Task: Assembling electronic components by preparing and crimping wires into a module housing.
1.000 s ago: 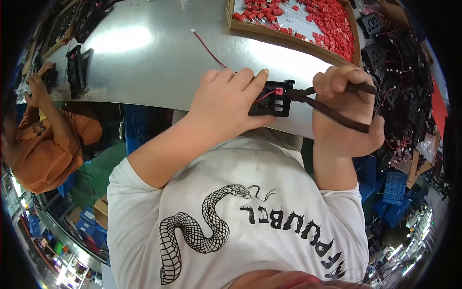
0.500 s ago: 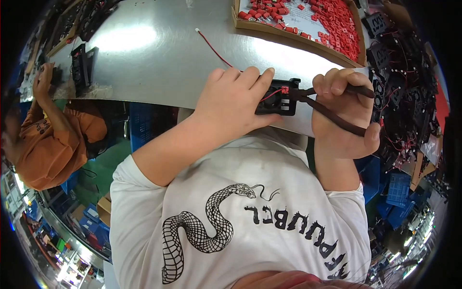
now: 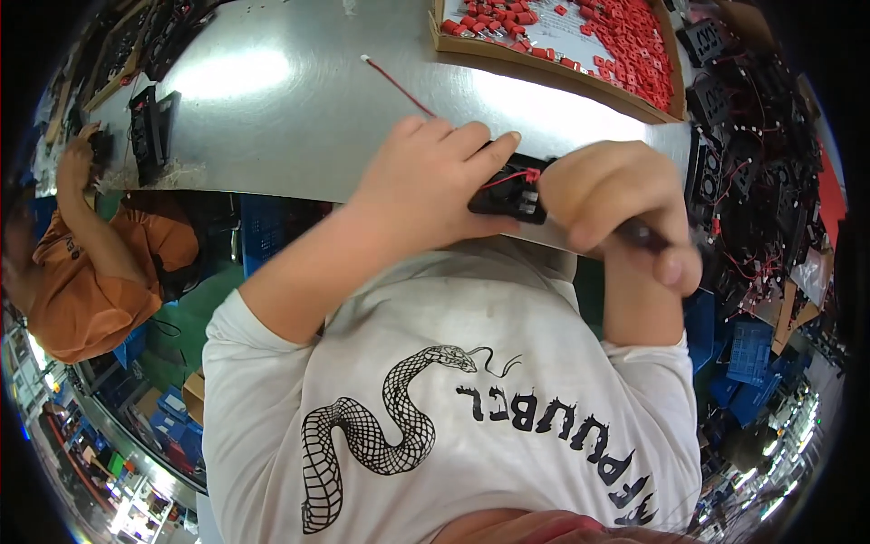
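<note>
By the left hand point(image 3: 421, 177), the black part point(image 3: 505, 197) is pinched at the edge of the table point(image 3: 290, 145), perhaps so it is kept still. A dark tool point(image 3: 645, 237) is gripped in the right hand point(image 3: 621, 195), beside the red piece point(image 3: 532, 176); its tip is hidden.

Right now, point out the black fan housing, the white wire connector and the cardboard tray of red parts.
Black fan housing point(image 3: 507, 194): head view, on its exposed upper face.
White wire connector point(image 3: 364, 58): head view, on its body.
Cardboard tray point(image 3: 489, 55): head view, on its near wall.
</note>
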Demonstrator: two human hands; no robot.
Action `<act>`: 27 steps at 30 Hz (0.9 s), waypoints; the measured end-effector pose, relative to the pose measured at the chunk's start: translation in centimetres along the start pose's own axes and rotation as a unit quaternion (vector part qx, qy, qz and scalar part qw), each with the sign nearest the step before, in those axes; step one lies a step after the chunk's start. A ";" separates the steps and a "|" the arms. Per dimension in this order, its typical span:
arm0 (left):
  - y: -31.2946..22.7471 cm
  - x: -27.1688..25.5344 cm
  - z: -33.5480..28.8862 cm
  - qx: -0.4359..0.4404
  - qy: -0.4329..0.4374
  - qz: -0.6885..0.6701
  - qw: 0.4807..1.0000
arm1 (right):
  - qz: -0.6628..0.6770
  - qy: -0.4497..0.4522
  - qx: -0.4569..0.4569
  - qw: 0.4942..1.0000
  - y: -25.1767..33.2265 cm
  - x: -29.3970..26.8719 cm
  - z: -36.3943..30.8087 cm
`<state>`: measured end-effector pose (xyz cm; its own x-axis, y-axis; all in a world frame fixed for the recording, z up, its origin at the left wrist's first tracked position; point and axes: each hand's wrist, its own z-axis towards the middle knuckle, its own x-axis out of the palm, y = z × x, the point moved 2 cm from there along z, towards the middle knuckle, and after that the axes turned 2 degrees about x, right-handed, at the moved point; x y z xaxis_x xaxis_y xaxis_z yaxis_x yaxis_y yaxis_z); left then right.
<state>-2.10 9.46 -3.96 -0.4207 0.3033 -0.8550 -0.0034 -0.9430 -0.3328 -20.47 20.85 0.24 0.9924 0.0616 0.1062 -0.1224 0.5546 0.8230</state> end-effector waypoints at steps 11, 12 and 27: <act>-1.1 0.1 -0.5 -0.081 0.019 0.000 0.997 | 0.040 -0.124 0.048 0.990 0.6 3.1 -1.6; -1.1 0.0 -0.6 -0.081 0.022 -0.003 0.996 | 0.045 -0.098 -0.008 0.994 0.2 3.2 -1.7; -0.9 -0.1 -0.6 -0.079 0.006 0.003 0.997 | -0.043 -0.170 0.034 0.984 -0.5 2.9 -1.6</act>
<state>-1.51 10.41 -3.85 -0.4096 0.3004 -0.8614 0.1425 -0.9116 -0.3856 -17.52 22.02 -0.77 0.9404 -0.2708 0.2059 -0.0504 0.4877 0.8716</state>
